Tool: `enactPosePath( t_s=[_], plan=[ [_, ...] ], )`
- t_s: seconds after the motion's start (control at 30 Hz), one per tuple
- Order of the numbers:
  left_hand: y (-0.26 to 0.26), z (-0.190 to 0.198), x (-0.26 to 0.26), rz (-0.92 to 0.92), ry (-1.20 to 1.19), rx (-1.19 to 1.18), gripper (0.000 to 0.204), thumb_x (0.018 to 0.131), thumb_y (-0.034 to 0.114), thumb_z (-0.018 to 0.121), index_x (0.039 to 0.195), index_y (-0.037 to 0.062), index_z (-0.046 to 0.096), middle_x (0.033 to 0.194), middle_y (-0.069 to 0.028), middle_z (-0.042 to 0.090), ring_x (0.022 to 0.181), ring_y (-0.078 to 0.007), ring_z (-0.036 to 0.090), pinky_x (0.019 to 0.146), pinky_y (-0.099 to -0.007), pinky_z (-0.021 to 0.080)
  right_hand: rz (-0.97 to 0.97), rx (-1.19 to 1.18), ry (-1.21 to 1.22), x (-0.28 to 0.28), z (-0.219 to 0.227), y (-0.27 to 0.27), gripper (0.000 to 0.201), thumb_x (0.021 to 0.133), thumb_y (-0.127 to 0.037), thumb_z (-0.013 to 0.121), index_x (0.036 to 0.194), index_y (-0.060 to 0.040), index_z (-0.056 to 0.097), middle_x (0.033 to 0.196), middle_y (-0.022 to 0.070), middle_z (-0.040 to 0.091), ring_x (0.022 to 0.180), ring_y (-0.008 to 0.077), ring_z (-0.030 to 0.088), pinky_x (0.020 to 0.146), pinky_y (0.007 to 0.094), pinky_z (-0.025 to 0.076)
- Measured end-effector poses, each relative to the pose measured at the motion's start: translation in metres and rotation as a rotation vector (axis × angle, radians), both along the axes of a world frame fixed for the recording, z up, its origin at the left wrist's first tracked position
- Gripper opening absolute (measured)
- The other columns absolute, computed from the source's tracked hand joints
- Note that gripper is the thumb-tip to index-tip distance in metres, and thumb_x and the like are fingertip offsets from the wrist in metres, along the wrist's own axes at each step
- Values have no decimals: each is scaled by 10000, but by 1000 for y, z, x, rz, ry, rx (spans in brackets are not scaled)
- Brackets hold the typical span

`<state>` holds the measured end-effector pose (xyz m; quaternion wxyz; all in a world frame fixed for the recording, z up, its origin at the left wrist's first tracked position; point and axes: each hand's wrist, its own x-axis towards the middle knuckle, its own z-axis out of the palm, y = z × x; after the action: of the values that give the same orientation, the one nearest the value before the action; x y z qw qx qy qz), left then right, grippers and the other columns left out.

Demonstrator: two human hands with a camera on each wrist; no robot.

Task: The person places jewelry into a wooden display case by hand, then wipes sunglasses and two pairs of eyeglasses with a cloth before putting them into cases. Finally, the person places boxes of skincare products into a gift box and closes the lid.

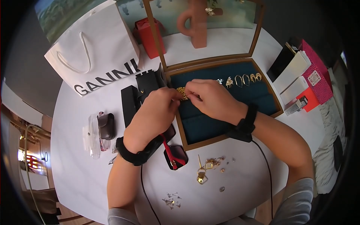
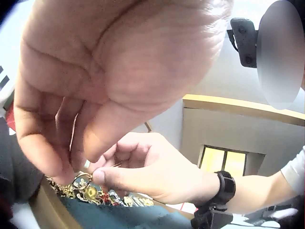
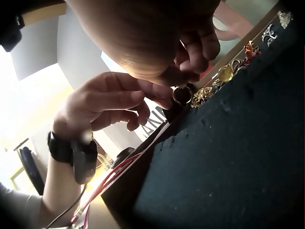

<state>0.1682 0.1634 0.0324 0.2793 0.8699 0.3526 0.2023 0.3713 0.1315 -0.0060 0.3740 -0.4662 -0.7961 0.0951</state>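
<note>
A small gold hoop (image 3: 182, 101) is pinched in the fingertips of the right hand (image 1: 217, 100), above the upper left corner of the dark teal jewellery box (image 1: 210, 129). The left hand (image 1: 152, 110) reaches in from the other side. In the right wrist view its fingers are loosely bent, fingertips close beside the hoop and the thumb apart from them; whether they touch the hoop I cannot tell. Gold jewellery (image 3: 202, 97) lies just below the hands, in a row with a yellow-stone piece (image 3: 226, 73) and several earrings (image 1: 242, 80).
The box's glass lid (image 1: 249, 35) stands raised behind. At the left are a white paper bag (image 1: 93, 45), black cases (image 1: 129, 103) and glasses cases (image 1: 106, 126). Sunglasses (image 1: 175, 157) and loose jewellery (image 1: 201, 176) lie in front. Boxes (image 1: 317, 77) stand at the right.
</note>
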Motion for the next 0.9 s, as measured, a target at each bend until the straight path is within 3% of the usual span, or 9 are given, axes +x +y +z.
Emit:
enactPosePath(
  t_s=[0.13,0.23,0.3,0.63,0.7,0.8,0.9],
  plan=[
    [-3,1,3,9,64,-61,221,897,22,608,1089,-51,691,980,-213,694,901,-342,674,822,-372,513,29,-46,-31,1,-1,-1,55,837,22,639,857,13,589,754,147,592,687,332,596,616,398,463],
    [-5,-2,5,8,94,-34,230,895,38,605,1087,-51,694,1007,-235,691,936,-382,667,844,-395,512,53,-134,-61,5,-3,-3,18,850,-10,610,840,-5,596,779,163,649,780,374,635,678,451,494],
    [-7,-2,6,31,184,-39,230,893,48,598,1076,-51,697,1031,-248,689,975,-405,656,866,-418,511,68,-226,-1,6,-6,-2,39,836,18,637,861,17,608,760,148,628,698,318,622,648,399,487],
    [-12,-7,4,38,365,91,238,897,83,605,1093,7,718,997,-224,700,964,-408,651,859,-451,521,-49,-240,-117,-7,-8,-18,92,855,-23,645,928,26,673,823,167,664,765,350,651,718,408,522],
    [-15,-4,4,33,378,110,245,898,93,609,1107,33,721,994,-209,706,963,-395,659,855,-452,525,-47,-290,-121,-12,-2,-30,94,851,-49,617,868,25,672,804,220,667,803,401,658,753,466,535],
    [-14,-9,3,29,348,170,240,897,103,614,1103,47,723,1001,-196,710,961,-385,665,850,-453,528,-67,-135,-58,-10,-10,-38,112,879,-29,626,943,39,688,831,168,655,797,370,652,747,417,525],
    [-18,-7,0,0,304,167,220,894,117,624,1078,52,725,1008,-185,712,957,-379,669,847,-455,530,-107,-193,-9,1,-7,-36,103,886,-45,638,918,42,685,824,162,656,776,337,665,721,399,526]
  ],
)
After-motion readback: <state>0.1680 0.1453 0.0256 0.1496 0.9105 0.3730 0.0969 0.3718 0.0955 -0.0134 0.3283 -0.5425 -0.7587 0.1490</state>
